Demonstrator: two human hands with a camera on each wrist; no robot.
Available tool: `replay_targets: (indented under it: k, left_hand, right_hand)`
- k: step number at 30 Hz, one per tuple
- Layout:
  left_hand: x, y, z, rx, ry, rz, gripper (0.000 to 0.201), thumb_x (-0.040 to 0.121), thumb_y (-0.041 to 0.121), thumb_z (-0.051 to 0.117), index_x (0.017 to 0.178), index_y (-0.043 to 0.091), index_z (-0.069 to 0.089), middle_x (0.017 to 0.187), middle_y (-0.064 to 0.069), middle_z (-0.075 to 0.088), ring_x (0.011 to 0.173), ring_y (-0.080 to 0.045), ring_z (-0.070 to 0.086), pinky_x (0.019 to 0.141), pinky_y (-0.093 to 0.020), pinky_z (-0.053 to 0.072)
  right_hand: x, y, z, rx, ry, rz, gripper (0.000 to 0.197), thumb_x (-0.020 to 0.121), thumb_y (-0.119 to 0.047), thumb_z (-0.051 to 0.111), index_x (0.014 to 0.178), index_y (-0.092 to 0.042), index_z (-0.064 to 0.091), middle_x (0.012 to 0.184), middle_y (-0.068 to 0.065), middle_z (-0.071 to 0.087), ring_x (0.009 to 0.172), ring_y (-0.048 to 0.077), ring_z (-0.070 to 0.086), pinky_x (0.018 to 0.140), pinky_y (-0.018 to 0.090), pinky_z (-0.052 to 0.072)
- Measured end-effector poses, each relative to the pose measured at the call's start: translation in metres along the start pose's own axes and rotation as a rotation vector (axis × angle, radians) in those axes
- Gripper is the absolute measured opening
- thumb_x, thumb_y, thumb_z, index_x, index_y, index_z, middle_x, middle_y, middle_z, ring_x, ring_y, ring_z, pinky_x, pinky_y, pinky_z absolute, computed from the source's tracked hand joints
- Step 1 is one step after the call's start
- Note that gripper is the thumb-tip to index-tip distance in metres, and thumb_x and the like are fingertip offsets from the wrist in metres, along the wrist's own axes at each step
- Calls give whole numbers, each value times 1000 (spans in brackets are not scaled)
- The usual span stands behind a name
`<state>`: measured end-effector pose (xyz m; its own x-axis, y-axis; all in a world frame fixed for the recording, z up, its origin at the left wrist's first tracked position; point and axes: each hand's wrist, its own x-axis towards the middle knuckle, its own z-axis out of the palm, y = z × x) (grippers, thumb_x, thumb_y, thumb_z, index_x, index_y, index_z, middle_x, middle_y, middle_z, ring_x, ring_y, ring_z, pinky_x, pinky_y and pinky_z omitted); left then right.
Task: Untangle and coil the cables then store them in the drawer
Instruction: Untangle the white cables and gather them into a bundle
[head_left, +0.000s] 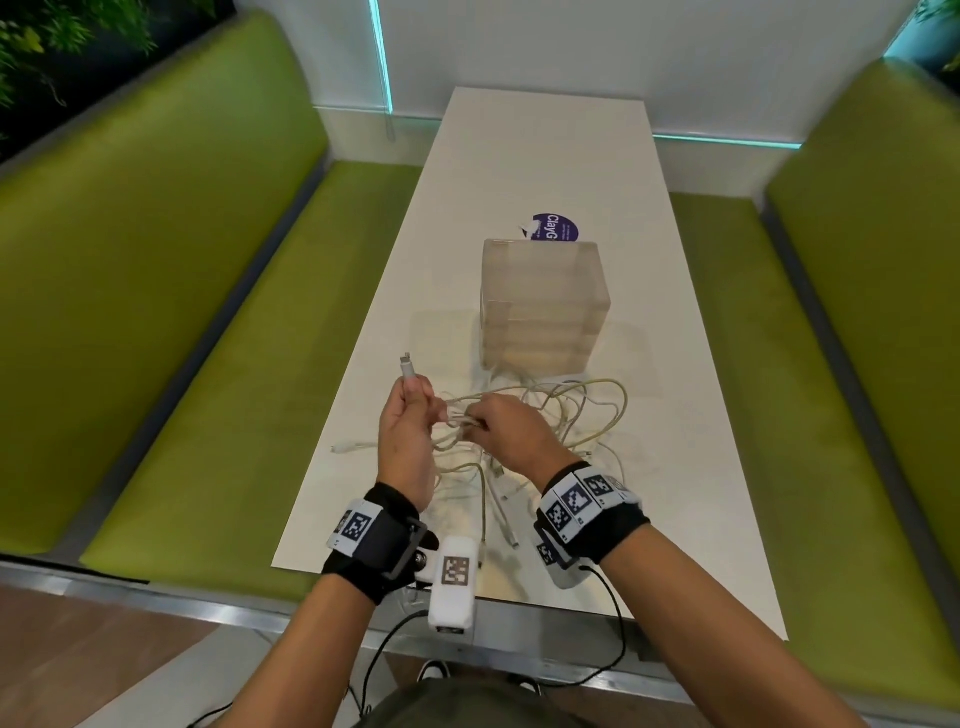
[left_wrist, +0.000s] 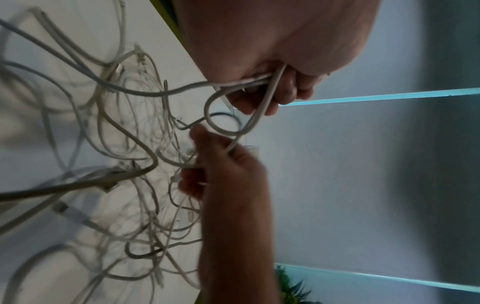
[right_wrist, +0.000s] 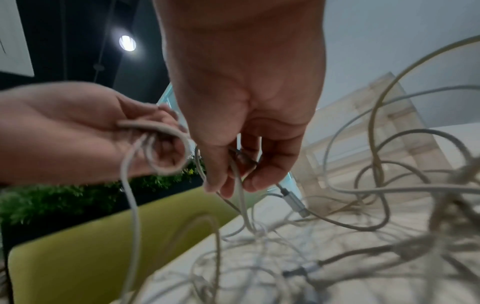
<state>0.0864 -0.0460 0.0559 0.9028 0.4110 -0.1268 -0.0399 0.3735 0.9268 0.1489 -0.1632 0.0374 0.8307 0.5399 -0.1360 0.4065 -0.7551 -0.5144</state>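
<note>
A tangle of white cables (head_left: 576, 415) lies on the white table (head_left: 545, 156) in front of a translucent drawer unit (head_left: 543, 306). My left hand (head_left: 421, 400) is raised over the table's left part and grips a small loop of one cable (left_wrist: 221, 115), whose white connector (head_left: 406, 365) sticks up above the fist. My right hand (head_left: 475, 423) is close beside it and pinches a few cable strands (right_wrist: 240, 197) between thumb and fingers, just above the pile. The cable tangle (right_wrist: 337, 236) trails loosely down from both hands. The drawers look closed.
Green padded benches (head_left: 156, 260) (head_left: 857, 312) run along both sides of the narrow table. A purple sticker (head_left: 556, 228) lies behind the drawer unit. One cable end (head_left: 345, 447) reaches toward the left table edge. The near table edge is just below my wrists.
</note>
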Motion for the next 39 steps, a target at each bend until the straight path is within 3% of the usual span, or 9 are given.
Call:
replay_targets:
  k: [11,17,21,24,28,31,33,35,39]
  left_hand:
    - [7,100,-42,-322,-60,180,25,95,36,44,75,20,48,53,9,32,48,-8,26,51,-21,31]
    - [18,59,-43,166,109,20,26,97,35,50,77,20,56,46,14,31,43,-5,24,44,-22,26]
    - [14,23,-12,451,-67,-81,5,86,20,69,88,17,65,56,14,52,51,-6,41,42,-19,33]
    - [18,6,3,507,-165,-106,19,83,22,73,97,12,66,45,15,43,40,-1,36,38,-16,30]
    - [34,-4,7,534,-153,-82,21,92,21,63,89,0,65,46,10,31,38,-6,24,40,-20,23]
    - [42,-4,2,549,-143,-71,19,93,25,61,84,9,68,47,12,35,43,-7,28,44,-23,27]
    - [45,-2,-5,549,-130,-71,20,93,26,60,81,12,67,52,7,33,47,-11,28,47,-24,27]
    - [48,0,-13,534,-103,-87,20,93,27,59,80,13,65,56,3,31,46,-12,26,48,-25,27]
    - [49,3,-20,537,-92,-114,21,94,28,59,78,14,63,55,2,27,49,-13,25,48,-24,30]
  right_hand:
    - [13,82,-17,50,101,236,18,93,-27,55,97,-14,66,95,9,59,88,27,57,70,30,37]
    - [17,60,-30,365,200,131,19,95,-25,53,85,-14,64,79,2,63,73,21,58,69,36,46]
    - [16,40,-29,428,199,109,20,94,-21,54,88,-10,69,70,-6,60,64,11,53,68,35,48]
    - [13,30,-28,401,196,75,20,93,-24,57,85,-9,67,67,-5,58,59,9,50,64,30,42]
    - [2,22,-14,428,237,87,20,92,-23,60,104,-8,63,91,6,65,78,18,58,74,32,48]
    - [-9,15,5,548,244,115,54,94,-20,57,142,-15,34,125,0,52,99,12,58,89,31,50]
    - [-21,11,23,494,352,91,55,96,-16,49,146,-19,26,138,-1,38,105,12,56,87,30,51]
    - [-37,6,40,350,452,30,36,94,-10,46,130,-15,45,127,0,43,96,14,56,79,35,53]
    - [-51,-8,61,137,-154,-162,28,92,-11,53,119,-12,57,117,7,52,95,24,58,80,37,49]
